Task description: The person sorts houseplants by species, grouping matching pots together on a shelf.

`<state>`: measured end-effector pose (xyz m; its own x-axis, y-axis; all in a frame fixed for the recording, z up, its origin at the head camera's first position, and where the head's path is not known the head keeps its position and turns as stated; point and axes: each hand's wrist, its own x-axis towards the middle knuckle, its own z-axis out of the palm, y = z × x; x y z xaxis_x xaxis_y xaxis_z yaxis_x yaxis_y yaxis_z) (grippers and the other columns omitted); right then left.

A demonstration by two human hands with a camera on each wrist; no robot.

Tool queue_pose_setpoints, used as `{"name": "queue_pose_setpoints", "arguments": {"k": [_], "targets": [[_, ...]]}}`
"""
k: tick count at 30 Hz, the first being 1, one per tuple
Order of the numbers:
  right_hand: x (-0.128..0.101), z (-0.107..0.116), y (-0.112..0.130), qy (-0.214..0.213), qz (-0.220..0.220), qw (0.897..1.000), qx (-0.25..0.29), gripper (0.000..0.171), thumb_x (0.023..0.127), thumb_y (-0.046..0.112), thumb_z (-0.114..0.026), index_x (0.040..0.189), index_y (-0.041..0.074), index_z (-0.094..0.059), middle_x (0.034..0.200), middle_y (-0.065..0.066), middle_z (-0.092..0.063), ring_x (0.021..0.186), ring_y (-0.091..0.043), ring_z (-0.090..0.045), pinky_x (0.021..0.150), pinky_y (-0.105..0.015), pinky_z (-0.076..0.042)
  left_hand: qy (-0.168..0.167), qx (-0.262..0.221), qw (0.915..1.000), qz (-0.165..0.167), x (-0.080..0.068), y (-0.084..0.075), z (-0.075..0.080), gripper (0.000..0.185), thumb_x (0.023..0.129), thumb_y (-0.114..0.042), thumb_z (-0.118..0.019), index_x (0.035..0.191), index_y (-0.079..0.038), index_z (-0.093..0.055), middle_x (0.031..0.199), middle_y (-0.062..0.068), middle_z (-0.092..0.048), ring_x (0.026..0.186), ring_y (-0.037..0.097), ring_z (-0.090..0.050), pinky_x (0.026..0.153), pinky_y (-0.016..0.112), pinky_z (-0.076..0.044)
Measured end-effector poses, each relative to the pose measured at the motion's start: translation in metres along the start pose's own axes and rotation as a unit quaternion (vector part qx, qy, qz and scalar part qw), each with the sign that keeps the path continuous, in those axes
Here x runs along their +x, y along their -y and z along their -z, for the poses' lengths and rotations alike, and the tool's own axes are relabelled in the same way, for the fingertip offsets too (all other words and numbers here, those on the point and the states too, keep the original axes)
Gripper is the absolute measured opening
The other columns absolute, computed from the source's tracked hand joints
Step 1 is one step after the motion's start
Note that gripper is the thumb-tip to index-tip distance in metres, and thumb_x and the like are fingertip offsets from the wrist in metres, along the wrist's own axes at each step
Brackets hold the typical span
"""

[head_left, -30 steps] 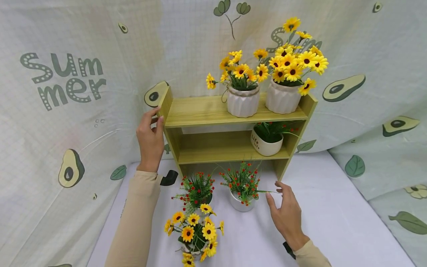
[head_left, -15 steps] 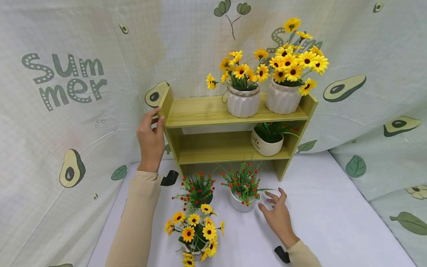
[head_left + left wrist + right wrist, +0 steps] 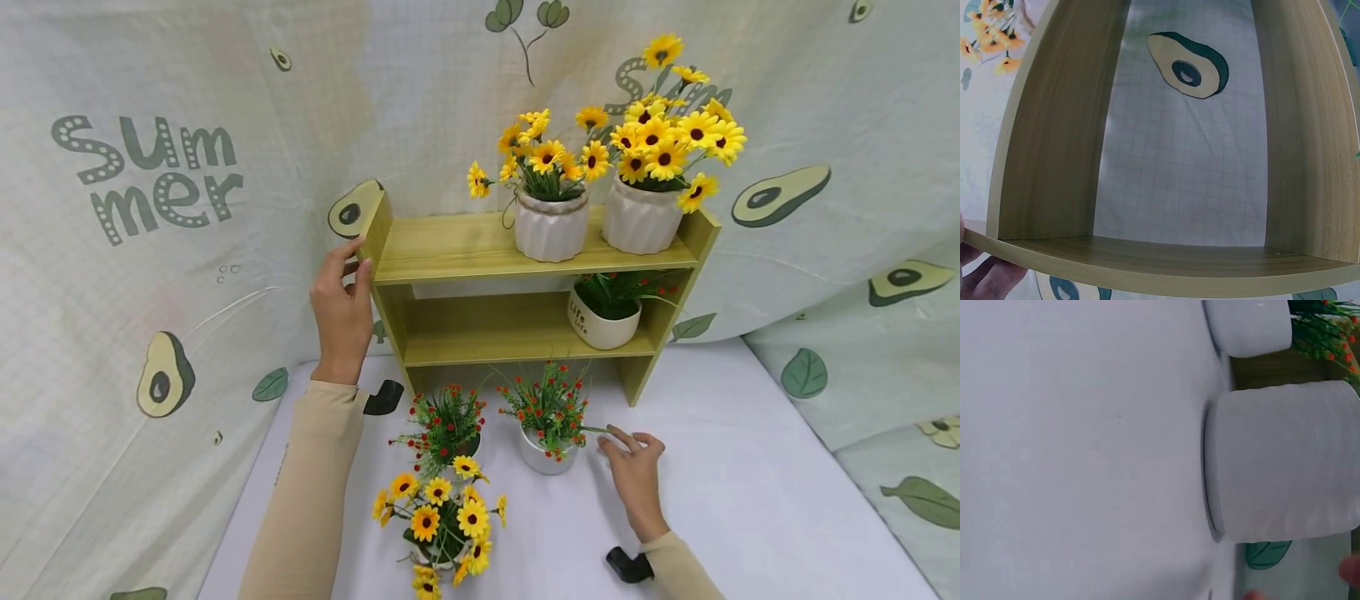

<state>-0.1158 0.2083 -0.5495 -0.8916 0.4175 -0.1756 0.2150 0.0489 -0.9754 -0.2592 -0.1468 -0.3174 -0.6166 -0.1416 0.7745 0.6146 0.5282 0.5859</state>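
Observation:
A two-tier wooden shelf stands on the white table against the printed cloth. My left hand grips its left side panel, thumb on the front edge; the left wrist view shows the shelf's inside and my fingers under the board. My right hand lies open just right of a small white pot with red-berried greenery, fingertips at a long green leaf. In the right wrist view that pot fills the right side, a second pot beyond it.
Two white ribbed pots of yellow flowers stand on the top board. A "Life" pot sits on the middle board. A second red-berried pot and a yellow flower pot stand on the table, front left.
My right hand has drifted left and down toward the red-berried pot, its fingers now low by the leaf. The left hand has stayed on the shelf's side.

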Motion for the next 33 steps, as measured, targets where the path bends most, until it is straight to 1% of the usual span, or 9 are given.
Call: {"name": "queue_pose_setpoints", "arguments": {"k": [2, 4, 7, 9, 11, 15, 18, 24, 33], "targets": [[-0.001, -0.002, -0.001, 0.027, 0.014, 0.999, -0.013, 0.053, 0.103, 0.008, -0.063, 0.139, -0.003, -0.026, 0.151, -0.032, -0.053, 0.104, -0.004, -0.069, 0.086, -0.017, -0.052, -0.001, 0.0, 1.0, 0.0, 0.0, 0.0, 0.0, 0.032, 0.106, -0.009, -0.065, 0.136, 0.002, -0.067, 0.129, 0.022, -0.069, 0.106, 0.038, -0.072, 0.075, 0.007, -0.045], [-0.003, -0.005, -0.002, 0.065, 0.05, 0.995, -0.053, 0.056, 0.099, 0.0, -0.065, 0.144, -0.005, -0.033, 0.151, -0.032, -0.053, 0.121, -0.021, -0.067, 0.098, -0.028, -0.053, -0.002, 0.0, 1.0, 0.0, 0.0, -0.001, 0.0, 0.032, 0.106, -0.009, -0.065, 0.136, 0.002, -0.067, 0.129, 0.022, -0.069, 0.106, 0.038, -0.072, 0.075, 0.007, -0.045], [-0.007, -0.01, -0.005, 0.119, 0.117, 0.979, -0.117, 0.073, 0.089, -0.003, -0.074, 0.151, -0.008, -0.036, 0.153, -0.032, -0.049, 0.137, -0.045, -0.054, 0.112, -0.05, -0.047, 0.0, 0.001, 1.0, 0.0, 0.0, -0.001, 0.0, 0.032, 0.106, -0.009, -0.065, 0.136, 0.002, -0.067, 0.13, 0.022, -0.069, 0.107, 0.038, -0.072, 0.074, 0.007, -0.045], [-0.009, -0.014, -0.005, 0.138, 0.145, 0.969, -0.146, 0.086, 0.084, 0.003, -0.081, 0.155, -0.009, -0.033, 0.154, -0.034, -0.047, 0.14, -0.051, -0.049, 0.114, -0.06, -0.041, 0.001, 0.001, 1.0, 0.0, 0.0, -0.001, 0.0, 0.033, 0.106, -0.008, -0.064, 0.137, 0.002, -0.066, 0.13, 0.022, -0.069, 0.107, 0.038, -0.071, 0.075, 0.007, -0.045], [-0.01, -0.019, -0.005, 0.148, 0.155, 0.964, -0.158, 0.097, 0.082, 0.01, -0.087, 0.157, -0.01, -0.029, 0.155, -0.035, -0.044, 0.141, -0.053, -0.046, 0.115, -0.064, -0.039, 0.001, 0.002, 1.0, 0.0, 0.0, -0.001, 0.0, 0.032, 0.106, -0.008, -0.064, 0.137, 0.002, -0.066, 0.13, 0.022, -0.069, 0.107, 0.038, -0.071, 0.075, 0.007, -0.045], [-0.005, -0.027, -0.005, 0.15, 0.144, 0.966, -0.152, 0.108, 0.081, 0.02, -0.092, 0.161, -0.008, -0.025, 0.158, -0.033, -0.042, 0.144, -0.05, -0.044, 0.118, -0.065, -0.035, -0.001, 0.0, 1.0, 0.003, 0.0, -0.001, 0.0, 0.032, 0.106, -0.007, -0.065, 0.136, 0.002, -0.067, 0.13, 0.022, -0.069, 0.106, 0.038, -0.072, 0.074, 0.007, -0.045], [0.0, -0.032, -0.005, 0.153, 0.144, 0.969, -0.129, 0.107, 0.08, 0.019, -0.094, 0.161, -0.004, -0.028, 0.159, -0.029, -0.043, 0.146, -0.047, -0.043, 0.119, -0.064, -0.033, -0.002, 0.0, 1.0, 0.005, -0.001, -0.001, 0.0, 0.032, 0.105, -0.007, -0.065, 0.136, 0.001, -0.067, 0.13, 0.021, -0.069, 0.106, 0.038, -0.072, 0.074, 0.007, -0.045], [0.006, -0.039, -0.005, 0.154, 0.171, 0.968, -0.099, 0.105, 0.074, 0.011, -0.097, 0.157, -0.002, -0.034, 0.154, -0.023, -0.049, 0.139, -0.04, -0.052, 0.115, -0.057, -0.038, -0.002, 0.002, 1.0, 0.004, -0.002, -0.001, 0.0, 0.032, 0.106, -0.008, -0.065, 0.136, 0.001, -0.067, 0.13, 0.021, -0.069, 0.107, 0.037, -0.072, 0.075, 0.007, -0.045], [0.01, -0.041, -0.007, 0.135, 0.173, 0.968, -0.123, 0.111, 0.072, 0.016, -0.099, 0.158, -0.001, -0.032, 0.15, -0.025, -0.055, 0.139, -0.041, -0.052, 0.116, -0.057, -0.038, -0.001, 0.004, 1.0, 0.005, 0.0, 0.0, 0.0, 0.033, 0.106, -0.007, -0.064, 0.137, 0.002, -0.066, 0.131, 0.021, -0.069, 0.107, 0.038, -0.071, 0.076, 0.006, -0.046]]}}
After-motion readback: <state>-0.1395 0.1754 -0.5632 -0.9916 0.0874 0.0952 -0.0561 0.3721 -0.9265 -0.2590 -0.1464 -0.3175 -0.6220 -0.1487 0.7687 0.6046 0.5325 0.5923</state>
